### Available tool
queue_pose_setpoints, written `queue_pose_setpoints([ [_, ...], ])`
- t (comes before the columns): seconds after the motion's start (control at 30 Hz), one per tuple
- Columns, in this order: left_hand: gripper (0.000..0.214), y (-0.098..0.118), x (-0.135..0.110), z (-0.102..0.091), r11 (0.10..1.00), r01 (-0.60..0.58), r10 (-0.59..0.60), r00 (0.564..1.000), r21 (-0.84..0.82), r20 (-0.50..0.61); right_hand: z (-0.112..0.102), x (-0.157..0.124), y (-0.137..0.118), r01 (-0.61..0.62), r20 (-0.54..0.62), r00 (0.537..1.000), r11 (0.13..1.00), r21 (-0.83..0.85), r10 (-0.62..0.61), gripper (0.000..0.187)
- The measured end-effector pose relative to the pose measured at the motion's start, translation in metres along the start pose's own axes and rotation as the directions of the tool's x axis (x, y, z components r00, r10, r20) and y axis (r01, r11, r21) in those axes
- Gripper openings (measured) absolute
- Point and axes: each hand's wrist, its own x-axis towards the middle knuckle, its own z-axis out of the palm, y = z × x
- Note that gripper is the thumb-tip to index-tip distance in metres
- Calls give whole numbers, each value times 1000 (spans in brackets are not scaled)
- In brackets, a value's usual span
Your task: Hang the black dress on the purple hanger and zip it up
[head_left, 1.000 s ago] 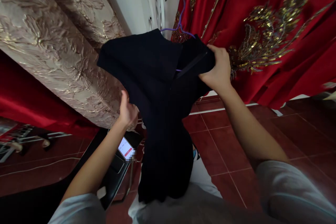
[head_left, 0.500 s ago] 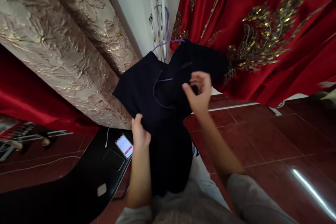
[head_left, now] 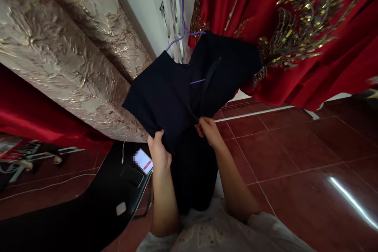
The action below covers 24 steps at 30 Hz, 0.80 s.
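A dark navy garment [head_left: 165,94] with short sleeves and an open front hangs on a purple hanger [head_left: 183,27]. The hanger's hook sits on a white metal rack [head_left: 175,12]. My left hand [head_left: 159,149] is closed on the garment's left side, thumb on top and the other fingers hidden behind the cloth. At the bottom of the neck opening, my right hand [head_left: 206,128] pinches the garment's front edge. The lower part of the garment drapes down toward my lap in dark folds.
Pale gold-textured fabric [head_left: 88,59] hangs at the left, red fabric with gold sequins [head_left: 295,39] at the right. A black table [head_left: 88,201] at lower left bears a lit phone [head_left: 144,161], a dark phone [head_left: 132,176] and a small white case [head_left: 121,208]. Red tiles [head_left: 289,153] cover the floor.
My right hand has moved down and left from the garment's right front and closed on its front edge. The neck opening looks narrower. My left hand keeps its hold.
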Motion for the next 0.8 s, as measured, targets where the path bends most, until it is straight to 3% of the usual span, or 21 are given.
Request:
queue_pose_setpoints([
  [0.07, 43, -2, -1, 4, 997, -75, 76, 997, 3, -25, -1, -4, -2, -15, 23, 1000, 999, 52, 14, 30],
  [0.1, 50, -4, -1, 6, 983, -179, 181, 983, 33, -41, 0, -7, -3, -17, 34, 999, 997, 79, 14, 33],
  [0.17, 68, -10, -1, 8, 885, -444, 456, 887, 137, -76, 1, -12, -5, -11, 69, 998, 991, 130, 2, 39],
  [0.2, 72, -13, -1, 9, 820, -538, 560, 824, 194, -80, 1, -14, -6, -3, 91, 996, 990, 144, -10, 41],
  [0.23, 69, -18, -1, 10, 776, -584, 611, 790, 237, -51, 1, -16, -8, 7, 117, 993, 990, 144, -24, 41],
  [0.27, 61, -22, -1, 11, 768, -588, 602, 798, 254, 29, 2, -18, -10, 20, 146, 989, 991, 132, -39, 39],
  [0.33, 39, -30, -3, 15, 827, -507, 431, 849, 241, 306, 2, -23, -13, 55, 203, 977, 996, 71, -68, 35],
  [0.4, 23, -35, -6, 21, 884, -407, 231, 810, 232, 539, 2, -27, -14, 95, 230, 969, 995, 13, -96, 32],
  [0.43, 16, -36, -7, 25, 895, -381, 183, 787, 232, 589, 2, -29, -14, 111, 232, 967, 994, -4, -107, 30],
  [0.5, 5, -38, -7, 32, 893, -385, 184, 784, 232, 593, 2, -27, -15, 131, 226, 966, 991, -19, -124, 29],
  [0.6, 9, -45, -1, 41, 860, -448, 266, 800, 242, 538, 5, -6, -35, 173, 220, 961, 985, -4, -167, 29],
  [0.7, 9, -60, 10, 47, 796, -517, 328, 806, 314, 493, 15, 28, -88, 299, 159, 939, 952, 58, -304, 27],
  [0.8, 14, -69, 17, 52, 746, -521, 266, 805, 415, 531, 32, 52, -151, 452, 74, 885, 887, 90, -459, 30],
])
